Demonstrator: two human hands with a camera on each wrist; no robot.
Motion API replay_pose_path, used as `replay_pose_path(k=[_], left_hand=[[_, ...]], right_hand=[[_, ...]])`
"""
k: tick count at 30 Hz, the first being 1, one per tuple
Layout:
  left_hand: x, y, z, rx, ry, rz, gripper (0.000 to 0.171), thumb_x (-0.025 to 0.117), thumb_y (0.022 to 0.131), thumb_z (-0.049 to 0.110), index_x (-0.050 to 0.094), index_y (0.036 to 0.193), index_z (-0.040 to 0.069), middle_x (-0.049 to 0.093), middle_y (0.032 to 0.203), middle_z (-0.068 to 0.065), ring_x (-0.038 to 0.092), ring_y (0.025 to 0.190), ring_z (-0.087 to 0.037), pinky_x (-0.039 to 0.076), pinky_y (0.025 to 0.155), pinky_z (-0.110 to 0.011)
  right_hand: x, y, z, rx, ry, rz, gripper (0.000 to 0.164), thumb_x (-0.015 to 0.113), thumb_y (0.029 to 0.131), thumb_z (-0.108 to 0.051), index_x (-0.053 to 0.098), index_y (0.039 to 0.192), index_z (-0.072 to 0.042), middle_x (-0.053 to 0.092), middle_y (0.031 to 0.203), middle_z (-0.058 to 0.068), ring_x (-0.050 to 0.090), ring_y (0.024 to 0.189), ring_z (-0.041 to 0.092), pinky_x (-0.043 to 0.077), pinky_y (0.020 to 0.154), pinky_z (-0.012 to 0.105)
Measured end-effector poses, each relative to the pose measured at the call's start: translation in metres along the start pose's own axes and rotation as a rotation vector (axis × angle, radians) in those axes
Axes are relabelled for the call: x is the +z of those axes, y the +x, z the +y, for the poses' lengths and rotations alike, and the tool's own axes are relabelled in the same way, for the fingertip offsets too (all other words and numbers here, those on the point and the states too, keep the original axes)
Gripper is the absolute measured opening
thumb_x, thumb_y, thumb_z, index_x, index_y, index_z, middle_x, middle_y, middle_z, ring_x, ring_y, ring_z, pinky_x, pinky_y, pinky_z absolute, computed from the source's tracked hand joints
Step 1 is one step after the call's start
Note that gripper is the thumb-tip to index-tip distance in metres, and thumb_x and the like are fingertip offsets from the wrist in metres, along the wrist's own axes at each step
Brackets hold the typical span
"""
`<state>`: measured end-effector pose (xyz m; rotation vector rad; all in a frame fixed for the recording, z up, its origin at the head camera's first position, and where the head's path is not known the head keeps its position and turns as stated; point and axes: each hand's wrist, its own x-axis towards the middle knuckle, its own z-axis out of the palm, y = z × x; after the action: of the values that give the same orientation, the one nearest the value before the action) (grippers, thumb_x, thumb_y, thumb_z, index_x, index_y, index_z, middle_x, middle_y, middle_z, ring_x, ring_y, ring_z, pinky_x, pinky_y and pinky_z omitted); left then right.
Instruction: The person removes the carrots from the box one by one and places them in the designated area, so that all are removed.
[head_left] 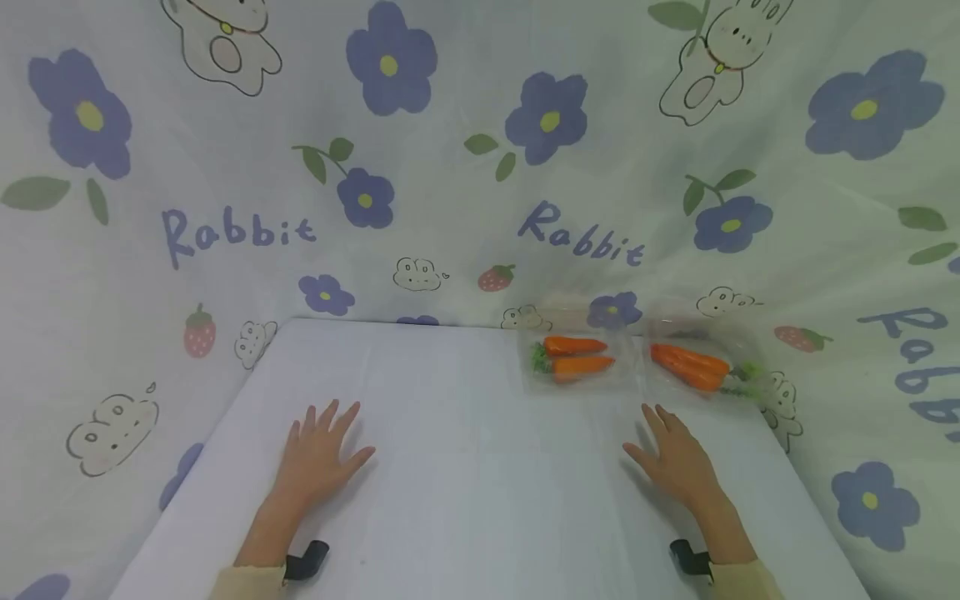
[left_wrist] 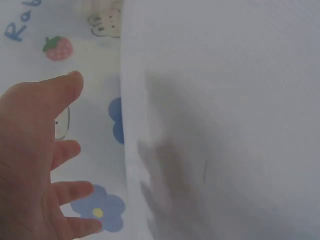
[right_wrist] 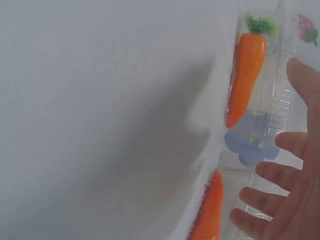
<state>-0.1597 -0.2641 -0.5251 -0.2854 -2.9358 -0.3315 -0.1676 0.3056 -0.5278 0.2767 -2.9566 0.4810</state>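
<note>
Two clear plastic boxes (head_left: 585, 388) sit side by side at the far edge of a white table (head_left: 465, 517), toward its right corner. The left box holds two orange carrots (head_left: 583, 367) with green tops (head_left: 540, 358); the right box (head_left: 667, 382) holds what look like two more. A person's two hands are over the table. The right hand (head_left: 678, 462) is over the table's right side, near the boxes, its fingers extended with gaps between them. The left hand (head_left: 318, 458) is over the table's left side, well apart from the boxes, its fingers spread apart. Two black devices (head_left: 306, 560), one per wrist, and two pale sleeves (head_left: 247, 582) show toward the table's near edge. Around the table, patterned cloth (head_left: 442, 192) shows three strawberries (head_left: 497, 279), blue flowers (head_left: 392, 58) and the word "Rabbit" (head_left: 581, 235) three times, one cut off.
</note>
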Motion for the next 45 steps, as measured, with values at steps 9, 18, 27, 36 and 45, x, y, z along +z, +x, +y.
replay_pose_path(k=[9,18,27,36,45], left_hand=[[-0.008,0.016,0.025,0.063,-0.053,0.011,0.063,0.066,0.091,0.040,0.048,0.142,0.006,0.047,0.139,-0.025,0.045,0.125,-0.044,0.039,0.097,-0.061],[-0.005,0.038,0.048,0.126,-0.084,0.028,0.055,0.068,0.091,0.035,0.055,0.136,0.008,0.055,0.130,-0.019,0.056,0.113,-0.039,0.047,0.089,-0.056],[0.015,0.058,0.073,0.165,-0.120,0.023,0.050,0.067,0.091,0.034,0.057,0.135,0.010,0.059,0.126,-0.015,0.059,0.110,-0.034,0.050,0.088,-0.051],[0.040,0.081,0.102,0.172,-0.216,-0.023,0.046,0.062,0.094,0.034,0.057,0.135,0.014,0.059,0.127,-0.010,0.060,0.112,-0.028,0.050,0.091,-0.046],[0.063,0.101,0.139,0.113,-0.328,-0.052,0.044,0.062,0.095,0.031,0.056,0.136,0.016,0.057,0.131,-0.006,0.056,0.118,-0.026,0.047,0.095,-0.043]], right_hand=[[0.002,0.010,0.013,-0.018,0.089,0.159,0.061,0.062,0.095,-0.038,0.046,0.139,0.001,0.046,0.135,0.025,0.046,0.120,0.045,0.043,0.090,0.063],[0.005,0.029,0.022,-0.021,0.150,0.274,0.049,0.068,0.092,-0.024,0.052,0.131,0.003,0.051,0.127,0.025,0.050,0.116,0.044,0.041,0.092,0.060],[0.013,0.042,0.025,0.037,0.271,0.266,0.047,0.066,0.094,-0.024,0.053,0.131,0.003,0.053,0.127,0.024,0.055,0.107,0.041,0.049,0.082,0.056],[0.022,0.055,0.014,0.105,0.453,0.344,0.045,0.067,0.092,-0.013,0.052,0.131,0.005,0.055,0.126,0.025,0.058,0.107,0.043,0.052,0.081,0.052],[0.031,0.065,0.000,0.181,0.522,0.407,0.047,0.066,0.090,-0.006,0.050,0.131,0.010,0.054,0.129,0.029,0.058,0.109,0.045,0.052,0.083,0.051]])
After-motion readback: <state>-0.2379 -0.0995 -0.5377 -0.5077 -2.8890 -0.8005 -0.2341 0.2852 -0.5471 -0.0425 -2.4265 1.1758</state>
